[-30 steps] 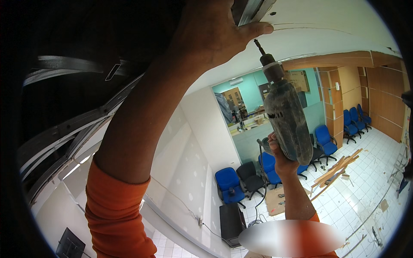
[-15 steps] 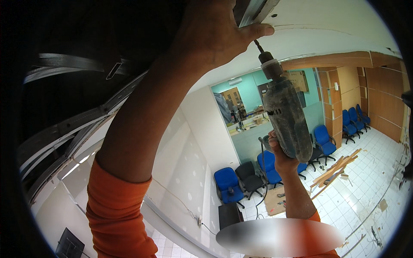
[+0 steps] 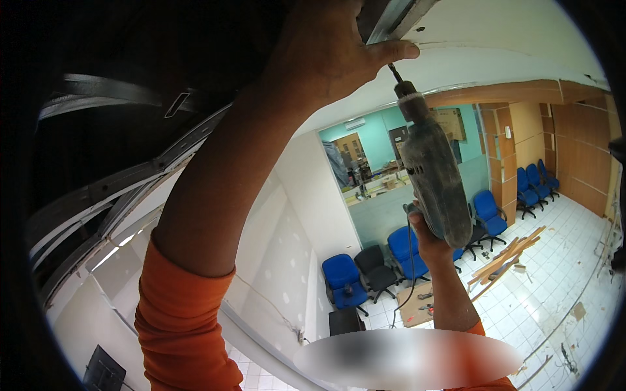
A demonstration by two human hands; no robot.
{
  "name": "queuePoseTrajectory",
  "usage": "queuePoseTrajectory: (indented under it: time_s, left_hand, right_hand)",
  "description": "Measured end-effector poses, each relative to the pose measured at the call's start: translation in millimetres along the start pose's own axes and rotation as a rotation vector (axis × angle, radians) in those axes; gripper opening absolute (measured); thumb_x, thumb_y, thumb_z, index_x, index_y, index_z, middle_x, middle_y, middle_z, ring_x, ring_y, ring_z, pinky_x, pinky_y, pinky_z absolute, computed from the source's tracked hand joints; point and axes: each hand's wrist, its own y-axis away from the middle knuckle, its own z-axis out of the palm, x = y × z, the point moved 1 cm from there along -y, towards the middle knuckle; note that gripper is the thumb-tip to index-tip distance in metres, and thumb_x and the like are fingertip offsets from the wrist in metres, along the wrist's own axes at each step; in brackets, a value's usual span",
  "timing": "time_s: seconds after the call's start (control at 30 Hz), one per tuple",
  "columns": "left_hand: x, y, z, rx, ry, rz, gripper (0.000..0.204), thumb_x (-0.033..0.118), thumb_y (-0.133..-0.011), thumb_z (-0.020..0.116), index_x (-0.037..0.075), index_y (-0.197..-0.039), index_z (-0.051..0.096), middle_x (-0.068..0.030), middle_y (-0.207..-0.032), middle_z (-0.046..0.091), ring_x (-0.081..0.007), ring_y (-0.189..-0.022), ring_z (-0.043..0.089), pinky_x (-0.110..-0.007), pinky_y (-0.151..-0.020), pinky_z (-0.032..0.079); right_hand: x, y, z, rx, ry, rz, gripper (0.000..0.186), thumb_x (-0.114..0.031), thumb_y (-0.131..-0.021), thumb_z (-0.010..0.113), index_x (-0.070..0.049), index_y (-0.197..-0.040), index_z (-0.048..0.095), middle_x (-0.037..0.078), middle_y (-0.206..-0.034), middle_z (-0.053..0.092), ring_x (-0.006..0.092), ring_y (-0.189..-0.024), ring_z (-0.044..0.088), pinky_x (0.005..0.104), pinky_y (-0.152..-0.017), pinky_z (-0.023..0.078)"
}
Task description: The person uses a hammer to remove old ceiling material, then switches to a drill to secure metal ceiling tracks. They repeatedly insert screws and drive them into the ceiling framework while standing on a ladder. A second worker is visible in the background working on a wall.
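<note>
Overhead, my left hand [image 3: 323, 62] grips a silvery metal channel [image 3: 390, 23] at the edge of the white ceiling panel [image 3: 495, 32]. Its thumb stretches along the underside; the other fingers are mostly hidden. Below it, my right hand [image 3: 433, 238] is closed round the handle of a dusty, dark electric drill [image 3: 435, 176], which points upward. The slim bit [image 3: 396, 73] reaches up to just beneath my left thumb, by the channel. Whether its tip touches the metal is hidden. From the handle hangs a black cord [image 3: 412, 267].
Metal ceiling framing [image 3: 137, 166] crosses the dark opening at left. Far below, blue office chairs [image 3: 345, 277] line the wall, and wooden strips [image 3: 508, 257] lie on the white tiled floor [image 3: 515, 319]. A cardboard sheet [image 3: 414, 313] holds tools.
The drill stays upright under my left thumb, shifted very slightly. Its cord has swung a little to the right. My left arm has moved slightly right in the picture.
</note>
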Motion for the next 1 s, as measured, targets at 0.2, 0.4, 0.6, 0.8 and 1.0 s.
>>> queuePoseTrajectory:
  time_s: [0.2, 0.4, 0.6, 0.8, 1.0]
  left_hand:
    - [-16, 7, 3, -0.029, 0.115, 0.052, 0.060, 0.021, -0.076, 0.086, -0.006, -0.121, 0.058, -0.0277, -0.106, 0.070, -0.0361, -0.099, 0.071, -0.038, -0.090, 0.056]
    - [-22, 24, 35, 0.173, -0.060, 0.003, 0.080, 0.016, -0.074, 0.085, -0.005, -0.139, 0.043, -0.0318, -0.120, 0.061, -0.0428, -0.108, 0.065, -0.043, -0.093, 0.054]
    - [-30, 26, 48, 0.236, -0.205, 0.032, 0.076, 0.025, -0.081, 0.080, -0.003, -0.141, 0.041, -0.0256, -0.120, 0.063, -0.0426, -0.106, 0.065, -0.043, -0.091, 0.055]
    - [5, 95, 19, 0.118, -0.138, -0.044, 0.083, 0.017, -0.077, 0.086, 0.004, -0.146, 0.043, -0.0208, -0.118, 0.068, -0.0307, -0.107, 0.070, -0.041, -0.090, 0.058]
    - [95, 236, -56, -0.654, 0.040, -0.327, 0.047, 0.026, -0.084, 0.079, 0.011, -0.126, 0.064, -0.0072, -0.116, 0.068, -0.0217, -0.095, 0.070, -0.036, -0.079, 0.060]
  right_hand:
    - [-11, 46, -23, 0.011, -0.048, 0.110, 0.037, -0.018, -0.089, 0.076, -0.001, -0.119, 0.063, 0.011, -0.113, 0.068, 0.0215, -0.099, 0.066, 0.0334, -0.087, 0.054]
    - [-43, 94, -35, 0.004, -0.378, 0.424, 0.046, -0.029, -0.089, 0.078, 0.001, -0.119, 0.060, 0.013, -0.109, 0.066, 0.0219, -0.092, 0.065, 0.0363, -0.080, 0.054]
    - [-49, 108, -38, -0.033, -0.403, 0.495, 0.059, -0.036, -0.084, 0.082, 0.001, -0.122, 0.057, 0.013, -0.109, 0.066, 0.0228, -0.093, 0.066, 0.0369, -0.079, 0.055]
    - [-44, 126, -51, -0.152, -0.437, 0.550, 0.067, -0.038, -0.080, 0.085, 0.001, -0.126, 0.055, 0.014, -0.114, 0.065, 0.0243, -0.098, 0.065, 0.0375, -0.082, 0.055]
    - [-20, 135, -59, -0.220, -0.471, 0.528, 0.065, -0.042, -0.081, 0.080, 0.001, -0.126, 0.059, 0.014, -0.119, 0.065, 0.0258, -0.107, 0.062, 0.0393, -0.091, 0.050]
